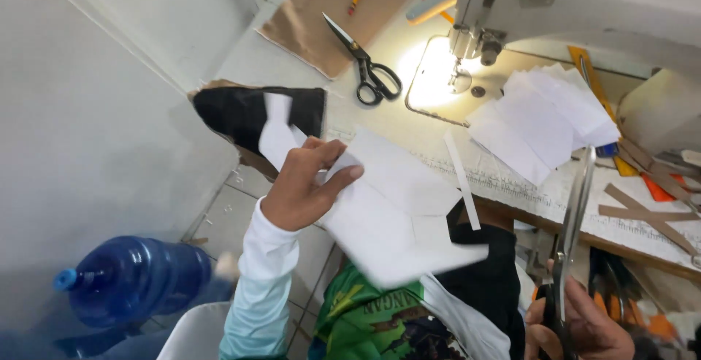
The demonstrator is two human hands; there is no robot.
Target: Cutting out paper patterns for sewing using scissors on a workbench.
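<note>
My left hand (303, 185) grips a white cut piece of paper or fabric (394, 214) by its left edge and holds it up in front of my lap. A thin white strip (461, 179) hangs off its upper right side. My right hand (584, 327), at the lower right, holds a large pair of silver scissors (573, 221) with the blades pointing up, apart from the white piece. A smaller white scrap (277, 130) shows behind my left hand.
A sewing machine (482, 9) with its light on stands on the table. A stack of white pieces (540, 115), black-handled scissors (369, 68), brown paper (314, 17) and a black fabric piece (234, 112) lie there. A blue water bottle (135, 280) stands on the floor at left.
</note>
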